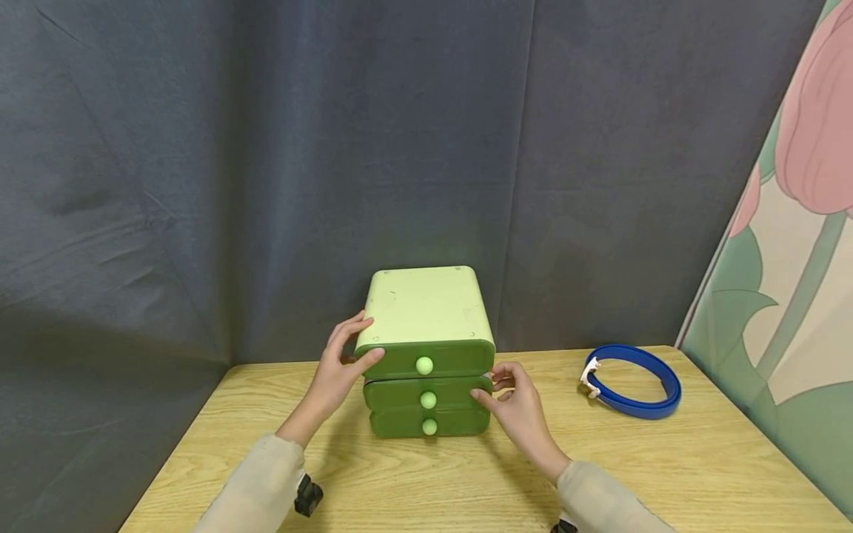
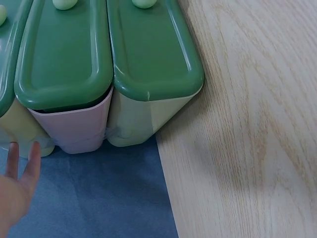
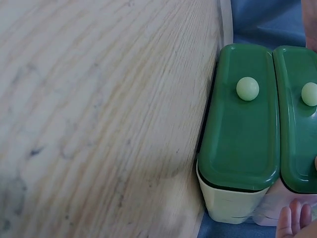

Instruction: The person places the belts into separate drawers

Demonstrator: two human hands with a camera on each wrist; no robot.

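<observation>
A small drawer cabinet (image 1: 426, 307) has a pale yellow-green top, three dark green drawer fronts and round light green knobs. My left hand (image 1: 340, 363) touches the top section's left side, its thumb on the front's left edge. Two fairly straight fingers (image 2: 32, 163) of it rest along the side in the left wrist view. At the cabinet's right, my right hand (image 1: 520, 411) holds the middle section's edge, thumb on the middle drawer front (image 1: 460, 394) and bent fingers round the side. The bottom drawer front (image 3: 240, 134) and a pink side wall show in the right wrist view.
A coiled blue belt (image 1: 646, 407) with a silver-white buckle (image 1: 589, 377) lies to the right on the wooden table (image 1: 393, 488). Dark blue-grey cloth (image 1: 373, 148) hangs behind the cabinet. A tulip-patterned panel (image 1: 786, 296) stands along the right edge.
</observation>
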